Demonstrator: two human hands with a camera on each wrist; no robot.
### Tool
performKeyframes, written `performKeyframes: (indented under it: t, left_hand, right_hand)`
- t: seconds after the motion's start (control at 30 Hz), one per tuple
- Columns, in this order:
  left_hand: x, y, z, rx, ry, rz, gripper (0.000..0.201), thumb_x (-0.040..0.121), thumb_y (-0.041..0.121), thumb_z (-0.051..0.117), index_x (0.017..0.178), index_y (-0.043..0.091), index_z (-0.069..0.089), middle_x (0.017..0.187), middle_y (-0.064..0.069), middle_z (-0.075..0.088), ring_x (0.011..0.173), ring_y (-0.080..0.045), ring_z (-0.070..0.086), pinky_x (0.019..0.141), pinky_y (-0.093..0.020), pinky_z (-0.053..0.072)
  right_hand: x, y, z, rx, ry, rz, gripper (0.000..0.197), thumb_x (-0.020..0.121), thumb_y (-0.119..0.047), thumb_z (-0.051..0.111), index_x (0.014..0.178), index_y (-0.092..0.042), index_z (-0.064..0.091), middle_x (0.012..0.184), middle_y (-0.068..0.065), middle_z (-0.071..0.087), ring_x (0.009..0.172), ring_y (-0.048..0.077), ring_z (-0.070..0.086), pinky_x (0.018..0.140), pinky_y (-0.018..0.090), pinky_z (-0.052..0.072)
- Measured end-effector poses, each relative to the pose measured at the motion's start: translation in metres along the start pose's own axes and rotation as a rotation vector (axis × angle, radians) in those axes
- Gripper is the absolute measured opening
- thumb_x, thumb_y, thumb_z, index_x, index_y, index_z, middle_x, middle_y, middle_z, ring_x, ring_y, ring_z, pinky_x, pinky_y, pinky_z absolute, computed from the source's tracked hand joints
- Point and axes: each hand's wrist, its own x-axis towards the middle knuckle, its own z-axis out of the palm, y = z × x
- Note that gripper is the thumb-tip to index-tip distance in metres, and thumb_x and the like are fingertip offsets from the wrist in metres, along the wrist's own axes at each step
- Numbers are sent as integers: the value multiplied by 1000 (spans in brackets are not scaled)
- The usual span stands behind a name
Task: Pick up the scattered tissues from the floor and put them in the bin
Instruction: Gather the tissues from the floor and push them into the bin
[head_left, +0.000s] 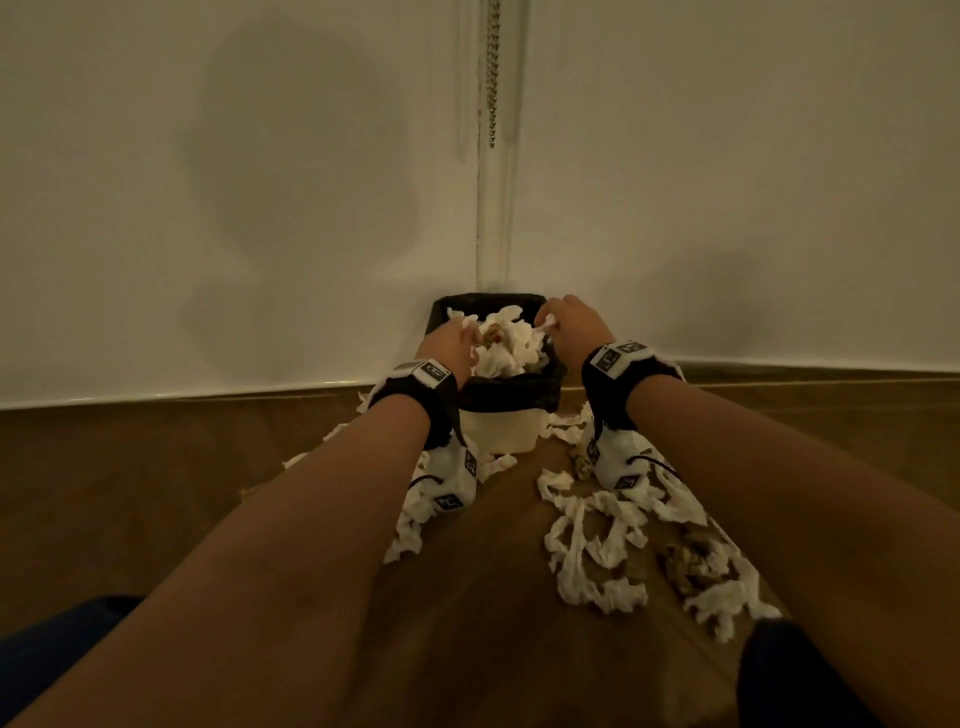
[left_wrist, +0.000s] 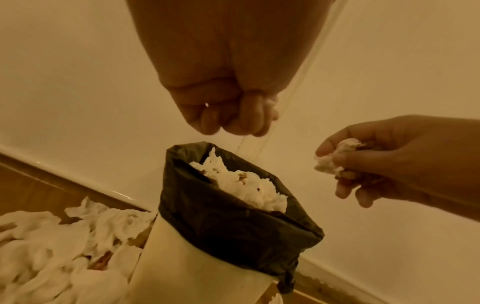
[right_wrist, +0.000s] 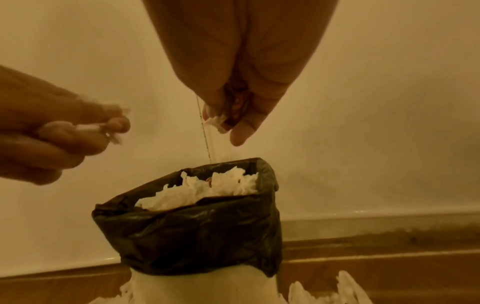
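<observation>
Both the left hand (head_left: 451, 339) and right hand (head_left: 569, 323) pinch light, soft, easily torn tissues (left_wrist: 331, 158) above the bin (head_left: 501, 426), which likely take any loose bunching grip.

From your head camera, your forearms cover the floor (head_left: 493, 649) and some scattered tissues (head_left: 597, 530) in front of the bin (head_left: 501, 426). Your left hand (left_wrist: 226, 115) hides nearly all of its tissue scrap (left_wrist: 271, 107); in the right wrist view that hand is motion-blurred. Frame edges crop the bin's base. The brown bits among the tissues beside the bin are too dim to identify.
</observation>
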Motion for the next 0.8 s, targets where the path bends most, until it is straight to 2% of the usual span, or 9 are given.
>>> performKeyframes:
  t: [0.13, 0.23, 0.33, 0.43, 0.5, 0.53, 0.63, 0.73, 0.8]
  left_hand:
    - [19, -11, 4, 306, 35, 141, 47, 101, 37, 17, 134, 13, 40, 129, -18, 53, 110, -35, 54, 88, -39, 41]
    - [32, -30, 13, 425, 44, 111, 33, 99, 29, 29, 120, 9, 44, 125, -18, 47, 104, -35, 51, 86, -40, 43]
    - [40, -38, 24, 65, 115, 29, 11, 95, 16, 42, 104, 21, 41, 107, -8, 48, 94, -28, 52, 77, -32, 42]
    - [48, -35, 36, -341, 158, -74, 27, 91, 17, 49, 108, 16, 28, 72, -2, 43, 67, -19, 47, 55, -28, 37]
    - [55, -32, 40, -155, 117, 2, 44, 90, 21, 52, 127, 11, 30, 79, -10, 52, 70, -21, 53, 55, -28, 38]
    - [61, -31, 39, 94, 58, 94, 45, 91, 21, 51, 132, 12, 35, 96, -16, 56, 82, -26, 58, 63, -29, 42]
    - [78, -33, 40, 692, -79, 309, 28, 93, 16, 47, 119, 19, 57, 127, -13, 50, 110, -32, 52, 91, -37, 42]
    - [89, -32, 44, 913, -139, 327, 22, 92, 20, 51, 109, 19, 66, 120, -9, 59, 108, -30, 55, 87, -37, 42]
    - [92, -33, 49, 979, -204, 298, 27, 94, 17, 47, 113, 10, 64, 120, -15, 58, 105, -32, 57, 79, -33, 42]
  right_hand:
    - [10, -1, 24, -23, -57, 14, 33, 83, 7, 50, 112, -9, 53, 123, 14, 48, 109, 33, 51, 86, 34, 41]
    - [18, -6, 46, -55, -68, 41, 36, 86, -3, 49, 121, -8, 48, 127, 15, 43, 115, 35, 45, 92, 40, 41]
    - [21, -8, 70, -142, -89, 58, 43, 91, -21, 46, 132, -11, 40, 137, 15, 34, 124, 36, 34, 99, 44, 37]
    - [25, -2, 89, -199, -216, 54, 53, 97, -39, 28, 145, -16, 23, 153, 7, 18, 139, 32, 19, 110, 47, 23]
    - [32, 4, 96, -251, -373, 23, 54, 99, -39, 17, 150, -20, 12, 158, 2, 7, 144, 29, 9, 115, 46, 12]
    - [38, 7, 100, -299, -437, -17, 54, 99, -36, 15, 150, -20, 9, 159, 2, 2, 145, 28, 5, 116, 45, 8]
    - [49, 7, 101, -373, -534, -90, 56, 100, -38, 15, 151, -16, 7, 159, 7, 2, 146, 29, 3, 119, 45, 7]
    - [60, 3, 104, -377, -521, -127, 52, 99, -39, 25, 145, -15, 28, 151, 13, 30, 137, 33, 31, 114, 46, 25]
    - [62, 4, 103, -452, -527, -116, 57, 98, -46, 27, 148, -21, 21, 154, 11, 23, 139, 32, 27, 114, 44, 25]
